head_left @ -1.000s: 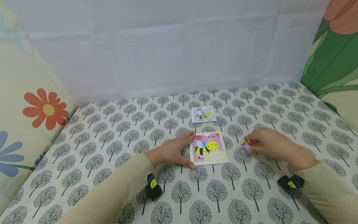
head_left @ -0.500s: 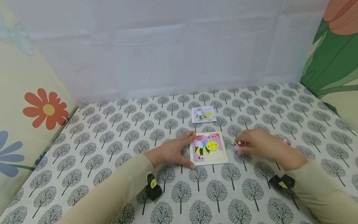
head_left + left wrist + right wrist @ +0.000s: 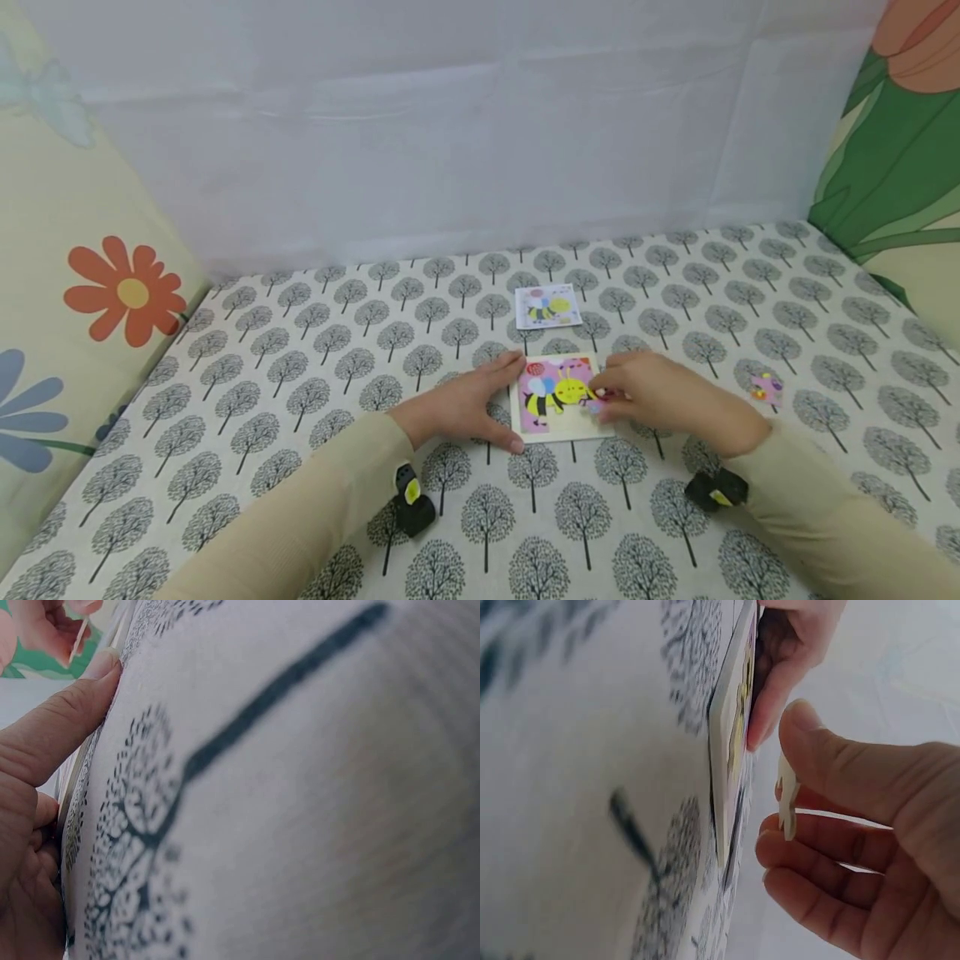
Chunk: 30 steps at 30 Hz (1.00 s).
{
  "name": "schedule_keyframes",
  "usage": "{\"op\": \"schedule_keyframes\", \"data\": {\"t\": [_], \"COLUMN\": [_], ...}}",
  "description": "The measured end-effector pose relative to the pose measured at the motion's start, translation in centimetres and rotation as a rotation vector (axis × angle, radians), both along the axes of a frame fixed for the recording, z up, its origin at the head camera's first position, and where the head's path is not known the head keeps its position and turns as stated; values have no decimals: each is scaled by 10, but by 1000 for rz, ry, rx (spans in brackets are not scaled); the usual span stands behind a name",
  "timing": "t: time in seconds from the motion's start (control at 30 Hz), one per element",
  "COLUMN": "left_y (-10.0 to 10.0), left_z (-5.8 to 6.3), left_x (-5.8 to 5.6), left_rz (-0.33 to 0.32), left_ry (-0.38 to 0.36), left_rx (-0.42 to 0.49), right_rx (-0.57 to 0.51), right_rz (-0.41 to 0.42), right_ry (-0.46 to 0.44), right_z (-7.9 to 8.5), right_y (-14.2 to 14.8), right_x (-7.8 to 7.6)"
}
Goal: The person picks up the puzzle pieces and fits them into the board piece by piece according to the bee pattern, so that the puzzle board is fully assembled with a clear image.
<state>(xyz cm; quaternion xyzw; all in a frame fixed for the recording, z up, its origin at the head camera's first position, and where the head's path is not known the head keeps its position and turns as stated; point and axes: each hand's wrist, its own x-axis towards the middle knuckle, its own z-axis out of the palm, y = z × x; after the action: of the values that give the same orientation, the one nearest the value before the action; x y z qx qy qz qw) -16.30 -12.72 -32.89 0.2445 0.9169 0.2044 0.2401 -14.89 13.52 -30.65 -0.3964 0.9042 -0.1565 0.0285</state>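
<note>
A square wooden jigsaw board (image 3: 572, 434) with a partly filled bee picture lies flat on the cloth. My left hand (image 3: 465, 408) rests at its left side, forefinger near the upper corner and thumb (image 3: 64, 724) near the lower one. Over the board's right edge is my right hand (image 3: 663, 392), pinching a thin puzzle piece (image 3: 787, 799) between thumb and fingers. In the right wrist view that piece stands on edge, apart from the board. The fingers partly cover it in the head view.
A small card (image 3: 547, 307) with a matching bee picture lies behind the board. One loose pink puzzle piece (image 3: 767, 389) lies off to the right. A tree-print cloth (image 3: 300, 483) covers the table, which ends at a white backdrop (image 3: 480, 150).
My right hand has carried the puzzle piece leftward to the board's right side, exposing the loose pink piece behind it. My left hand has stayed in place.
</note>
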Motion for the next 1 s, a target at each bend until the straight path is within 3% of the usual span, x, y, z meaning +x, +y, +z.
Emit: {"op": "schedule_keyframes", "data": {"t": [0.27,0.57,0.77,1.0], "left_y": [0,0,1,1], "left_z": [0,1,2,2], "left_x": [0,0,0,1], "left_rz": [-5,-11,-17,-8], "left_ry": [5,12,11,6], "left_rx": [1,6,9,14], "right_rx": [36,62,19,8], "right_rz": [-33,0,26,16], "right_ry": [-16,-51,-47,-104], "right_z": [0,-3,-4,-7], "right_y": [-23,-37,-44,-48], "right_x": [3,1,-1,-3]}}
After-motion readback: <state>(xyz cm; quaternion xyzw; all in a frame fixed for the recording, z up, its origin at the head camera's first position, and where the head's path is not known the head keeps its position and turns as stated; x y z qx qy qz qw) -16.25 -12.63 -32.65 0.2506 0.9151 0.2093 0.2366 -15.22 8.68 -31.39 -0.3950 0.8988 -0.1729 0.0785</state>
